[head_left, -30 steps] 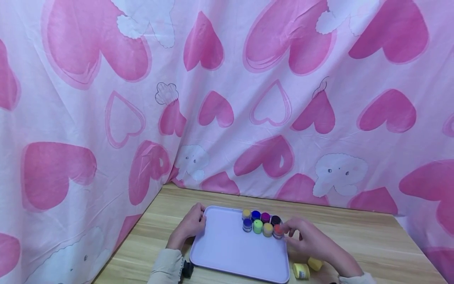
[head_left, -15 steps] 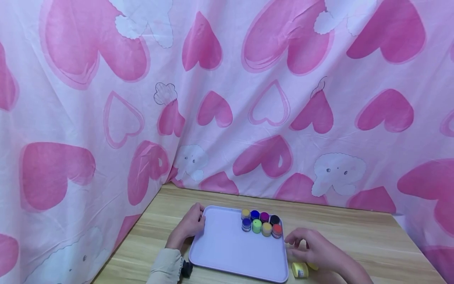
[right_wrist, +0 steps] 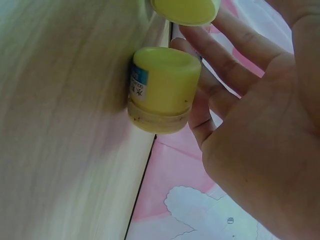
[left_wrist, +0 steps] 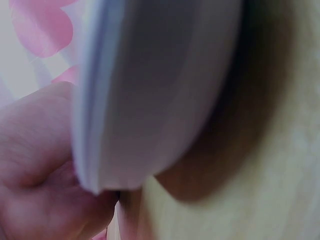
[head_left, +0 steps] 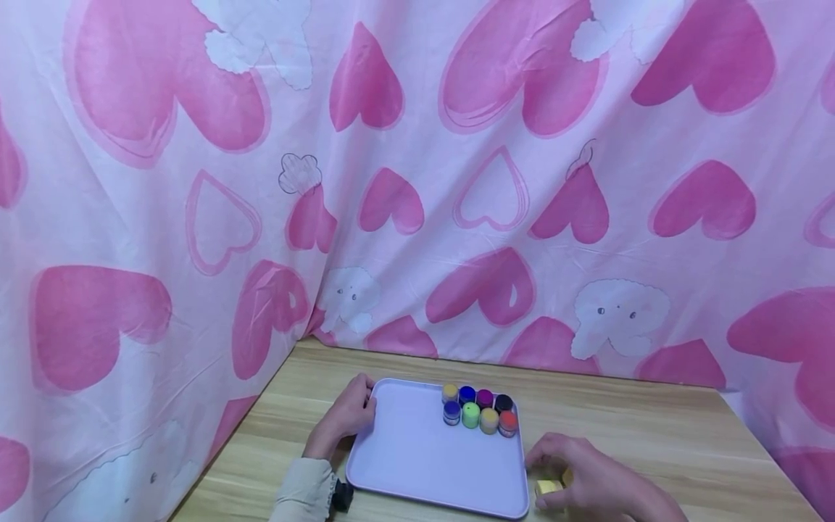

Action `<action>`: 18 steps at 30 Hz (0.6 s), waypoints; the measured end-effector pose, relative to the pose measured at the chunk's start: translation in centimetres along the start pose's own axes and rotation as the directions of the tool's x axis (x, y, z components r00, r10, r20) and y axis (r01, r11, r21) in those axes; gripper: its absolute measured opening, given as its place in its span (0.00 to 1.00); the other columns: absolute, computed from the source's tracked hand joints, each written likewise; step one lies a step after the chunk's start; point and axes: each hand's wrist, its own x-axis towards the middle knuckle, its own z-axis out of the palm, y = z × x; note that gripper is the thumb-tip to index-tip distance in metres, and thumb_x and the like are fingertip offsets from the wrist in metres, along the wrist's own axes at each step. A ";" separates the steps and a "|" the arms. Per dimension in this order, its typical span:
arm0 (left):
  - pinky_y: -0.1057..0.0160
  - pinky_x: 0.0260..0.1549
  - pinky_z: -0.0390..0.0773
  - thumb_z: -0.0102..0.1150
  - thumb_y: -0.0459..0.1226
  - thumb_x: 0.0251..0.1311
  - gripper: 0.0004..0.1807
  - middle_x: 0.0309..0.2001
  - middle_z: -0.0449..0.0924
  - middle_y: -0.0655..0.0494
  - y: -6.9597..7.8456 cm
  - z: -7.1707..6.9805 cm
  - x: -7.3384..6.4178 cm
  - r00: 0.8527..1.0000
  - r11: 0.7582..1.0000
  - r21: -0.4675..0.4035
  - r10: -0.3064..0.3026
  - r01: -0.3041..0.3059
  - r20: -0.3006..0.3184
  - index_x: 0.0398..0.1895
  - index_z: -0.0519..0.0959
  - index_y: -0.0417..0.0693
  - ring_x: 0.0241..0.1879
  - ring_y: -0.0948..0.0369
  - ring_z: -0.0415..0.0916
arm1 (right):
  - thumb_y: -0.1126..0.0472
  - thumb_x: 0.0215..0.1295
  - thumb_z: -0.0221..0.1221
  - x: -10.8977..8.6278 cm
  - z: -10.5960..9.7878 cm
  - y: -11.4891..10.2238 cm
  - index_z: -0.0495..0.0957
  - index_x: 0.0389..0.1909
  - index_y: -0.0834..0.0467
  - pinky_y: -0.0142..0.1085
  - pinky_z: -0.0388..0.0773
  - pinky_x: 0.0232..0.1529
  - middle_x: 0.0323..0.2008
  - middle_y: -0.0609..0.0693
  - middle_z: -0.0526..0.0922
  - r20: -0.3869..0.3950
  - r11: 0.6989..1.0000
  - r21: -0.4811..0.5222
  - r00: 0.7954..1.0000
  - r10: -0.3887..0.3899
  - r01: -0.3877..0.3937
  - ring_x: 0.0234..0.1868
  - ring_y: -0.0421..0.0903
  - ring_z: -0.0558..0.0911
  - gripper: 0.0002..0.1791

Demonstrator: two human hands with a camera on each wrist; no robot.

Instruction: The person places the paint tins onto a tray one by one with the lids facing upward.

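My left hand (head_left: 349,413) grips the left rim of a pale lilac tray (head_left: 424,464); in the left wrist view its fingers curl at the edge of the tray (left_wrist: 150,100). Small paint jars stand in two rows at the tray's back right corner, among them a red-topped jar (head_left: 508,423) and a light green one (head_left: 470,415). Right of the tray, my right hand (head_left: 596,471) reaches over two yellow jars. In the right wrist view its loosely spread fingers lie beside the nearer yellow jar (right_wrist: 167,85) and right by the other yellow jar (right_wrist: 187,10), which is cut by the frame's top.
Under everything is a wood-grain table (head_left: 652,428). A pink and white heart-patterned curtain (head_left: 424,290) hangs along its back and left. Close to the tray's front left corner, a black object (head_left: 342,496) sits at the left sleeve (head_left: 306,489).
My right hand has drawn back from the red-topped jar and come down toward the front, over the yellow jars. My left hand stays at the tray's rim.
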 end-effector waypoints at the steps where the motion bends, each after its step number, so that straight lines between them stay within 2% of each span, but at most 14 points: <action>1: 0.54 0.45 0.79 0.54 0.28 0.76 0.09 0.44 0.74 0.48 0.0 0.0 0.0 1.000 1.000 0.004 0.002 -0.002 -0.001 0.54 0.71 0.35 0.43 0.56 0.74 | 0.53 0.64 0.77 -0.1 0.1 0.0 0.85 0.58 0.46 0.38 0.87 0.55 0.56 0.46 0.84 0.000 1.000 -0.002 1.000 0.005 -0.005 0.55 0.52 0.80 0.22; 3: 0.54 0.46 0.78 0.54 0.28 0.76 0.08 0.44 0.74 0.48 0.0 0.0 -0.1 1.000 1.000 0.008 0.000 0.000 -0.002 0.53 0.72 0.36 0.43 0.56 0.74 | 0.51 0.64 0.77 -0.3 0.2 0.1 0.86 0.57 0.43 0.41 0.87 0.56 0.56 0.45 0.84 -0.004 1.000 -0.028 1.000 -0.004 0.004 0.55 0.51 0.79 0.21; 6: 0.54 0.45 0.78 0.54 0.27 0.76 0.08 0.44 0.73 0.48 0.0 0.0 -0.2 1.000 1.000 0.005 -0.001 0.001 -0.001 0.53 0.71 0.36 0.43 0.55 0.74 | 0.47 0.65 0.76 -0.4 0.3 0.2 0.86 0.55 0.39 0.55 0.84 0.61 0.54 0.41 0.85 -0.025 0.997 -0.083 1.000 -0.009 0.006 0.56 0.50 0.78 0.18; 8: 0.54 0.46 0.78 0.54 0.27 0.76 0.08 0.44 0.73 0.47 0.1 -0.1 -0.2 1.000 1.000 0.001 -0.003 0.003 0.001 0.53 0.71 0.36 0.44 0.55 0.74 | 0.46 0.66 0.75 -0.5 0.3 0.4 0.86 0.54 0.38 0.56 0.83 0.61 0.52 0.40 0.85 -0.036 0.995 -0.103 0.999 -0.006 0.003 0.55 0.49 0.78 0.17; 9: 0.54 0.46 0.79 0.54 0.27 0.76 0.08 0.44 0.73 0.48 0.1 -0.1 -0.2 1.000 1.000 0.000 -0.005 0.005 0.001 0.53 0.71 0.36 0.44 0.55 0.74 | 0.45 0.66 0.75 -0.4 0.3 0.5 0.86 0.54 0.38 0.55 0.83 0.61 0.52 0.40 0.86 -0.038 0.995 -0.104 0.999 -0.004 0.000 0.55 0.49 0.79 0.17; 13: 0.54 0.46 0.79 0.54 0.28 0.76 0.09 0.44 0.74 0.48 0.1 -0.1 -0.2 1.000 1.000 -0.004 -0.015 0.015 0.006 0.54 0.71 0.36 0.44 0.55 0.74 | 0.46 0.65 0.75 -0.4 0.2 0.6 0.87 0.55 0.41 0.36 0.87 0.54 0.52 0.41 0.87 -0.030 0.997 -0.080 1.000 -0.001 -0.002 0.54 0.49 0.80 0.18; 18: 0.55 0.44 0.79 0.54 0.28 0.77 0.09 0.44 0.74 0.48 0.1 -0.1 0.0 1.000 1.000 -0.009 -0.021 0.021 0.008 0.55 0.71 0.36 0.43 0.56 0.74 | 0.44 0.61 0.78 -0.9 0.0 0.3 0.86 0.55 0.35 0.32 0.81 0.48 0.53 0.40 0.84 -0.068 0.987 -0.156 0.997 0.036 -0.046 0.57 0.53 0.73 0.22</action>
